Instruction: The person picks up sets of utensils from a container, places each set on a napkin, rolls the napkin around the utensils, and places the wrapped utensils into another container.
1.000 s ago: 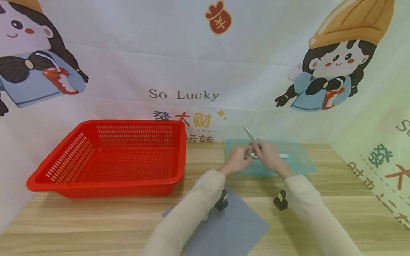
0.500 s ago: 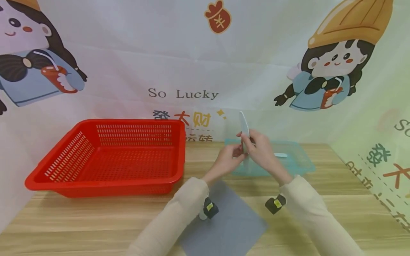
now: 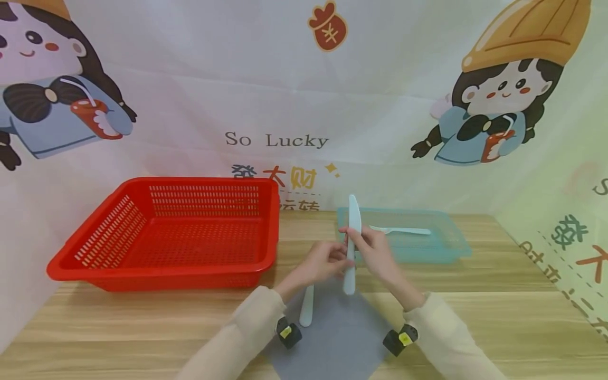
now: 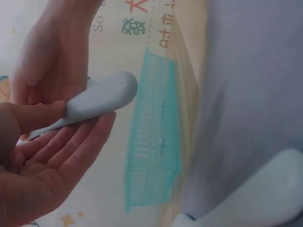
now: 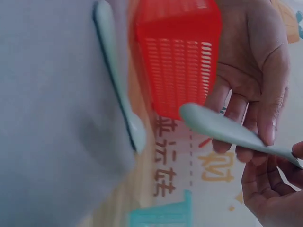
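A pale knife stands blade up above the grey cloth in the head view. My left hand pinches its handle between thumb and fingers, and my right hand pinches it higher, near the blade. The left wrist view shows the knife's rounded handle end with the left thumb on it. On the cloth lies another pale utensil, partly hidden behind the left hand; in the right wrist view its far end looks like a spoon bowl.
A large red basket stands on the left of the wooden table. At the back right is a shallow turquoise basket with a pale fork in it. A printed cloth backdrop hangs behind.
Both hands have moved left and toward the cloth, bringing the knife out from over the turquoise basket. The fork in that basket and the utensil on the cloth are now more exposed.
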{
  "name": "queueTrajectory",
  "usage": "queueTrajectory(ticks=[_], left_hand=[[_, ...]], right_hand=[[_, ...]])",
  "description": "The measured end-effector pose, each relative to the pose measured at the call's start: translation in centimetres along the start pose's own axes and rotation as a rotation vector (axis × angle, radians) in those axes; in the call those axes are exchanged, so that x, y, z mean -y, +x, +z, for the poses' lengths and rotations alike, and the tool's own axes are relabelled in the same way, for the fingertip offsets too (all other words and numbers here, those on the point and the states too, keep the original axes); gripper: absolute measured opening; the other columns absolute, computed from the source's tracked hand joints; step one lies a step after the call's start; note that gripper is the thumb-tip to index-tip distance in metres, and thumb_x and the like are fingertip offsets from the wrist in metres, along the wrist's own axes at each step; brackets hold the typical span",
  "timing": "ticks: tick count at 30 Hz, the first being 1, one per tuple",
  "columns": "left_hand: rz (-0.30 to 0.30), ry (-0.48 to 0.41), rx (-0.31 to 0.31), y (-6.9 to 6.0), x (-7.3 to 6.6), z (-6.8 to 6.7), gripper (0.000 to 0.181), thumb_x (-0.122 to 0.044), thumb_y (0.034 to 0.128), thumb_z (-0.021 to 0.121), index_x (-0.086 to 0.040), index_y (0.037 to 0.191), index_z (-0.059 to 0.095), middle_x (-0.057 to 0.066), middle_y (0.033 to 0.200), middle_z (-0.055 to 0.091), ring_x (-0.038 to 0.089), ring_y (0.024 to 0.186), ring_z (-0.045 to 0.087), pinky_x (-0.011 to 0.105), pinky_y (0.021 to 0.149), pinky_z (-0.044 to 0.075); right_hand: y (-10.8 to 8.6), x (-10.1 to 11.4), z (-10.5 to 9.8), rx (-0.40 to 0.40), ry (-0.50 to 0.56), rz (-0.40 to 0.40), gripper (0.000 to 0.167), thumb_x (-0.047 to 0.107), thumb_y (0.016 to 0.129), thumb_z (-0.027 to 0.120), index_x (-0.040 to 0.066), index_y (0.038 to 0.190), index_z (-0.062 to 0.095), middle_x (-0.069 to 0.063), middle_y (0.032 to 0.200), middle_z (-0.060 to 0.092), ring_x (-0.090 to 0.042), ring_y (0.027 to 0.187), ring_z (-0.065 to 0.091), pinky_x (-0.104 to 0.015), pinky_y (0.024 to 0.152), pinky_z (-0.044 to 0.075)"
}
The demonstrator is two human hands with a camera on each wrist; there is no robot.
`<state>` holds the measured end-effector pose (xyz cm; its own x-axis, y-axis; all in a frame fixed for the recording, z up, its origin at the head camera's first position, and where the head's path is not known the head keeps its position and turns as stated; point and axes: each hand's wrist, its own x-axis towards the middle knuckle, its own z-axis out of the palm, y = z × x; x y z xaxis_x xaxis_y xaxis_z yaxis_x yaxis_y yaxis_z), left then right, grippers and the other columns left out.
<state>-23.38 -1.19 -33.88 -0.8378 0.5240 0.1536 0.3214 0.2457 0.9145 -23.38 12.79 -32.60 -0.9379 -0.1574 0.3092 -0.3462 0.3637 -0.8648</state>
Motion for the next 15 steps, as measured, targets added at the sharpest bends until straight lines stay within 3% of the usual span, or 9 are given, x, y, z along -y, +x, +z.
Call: queueTrajectory(ticks=[3,7,15], left_hand=[[-0.018,-0.006,0.013,-0.7,0.6,-0.2,0.018,0.0,0.0835,0.057,0.011,0.098,0.057,0.022,0.09,0.064,0.025,0.08,0.063,0.031,0.06,0.053],[-0.049,-0.028,0.026,-1.6,1.0,-0.8,0.02,-0.001,0.0843,0.057,0.009,0.102,0.055,0.02,0.089,0.064,0.021,0.077,0.063,0.031,0.06,0.053],[-0.096,0.009,0.114,-2.8,2.0,-1.4,0.011,0.006,0.0828,0.055,0.012,0.092,0.057,0.02,0.082,0.063,0.024,0.065,0.063,0.031,0.055,0.053]], right_hand=[[-0.8,-0.5,0.6,0.037,0.001,0.011,0.029,0.018,0.093,0.046,-0.005,0.102,0.062,-0.018,0.096,0.063,-0.02,0.083,0.059,-0.03,0.07,0.049],[-2.1,-1.3,1.0,0.154,0.015,0.007,0.031,0.017,0.094,0.044,-0.009,0.105,0.057,-0.022,0.099,0.061,-0.025,0.081,0.062,-0.034,0.069,0.051],[-3.8,-2.5,1.5,0.366,0.041,0.021,0.029,0.01,0.091,0.048,-0.013,0.107,0.053,-0.025,0.097,0.06,-0.023,0.07,0.062,-0.033,0.061,0.052]])
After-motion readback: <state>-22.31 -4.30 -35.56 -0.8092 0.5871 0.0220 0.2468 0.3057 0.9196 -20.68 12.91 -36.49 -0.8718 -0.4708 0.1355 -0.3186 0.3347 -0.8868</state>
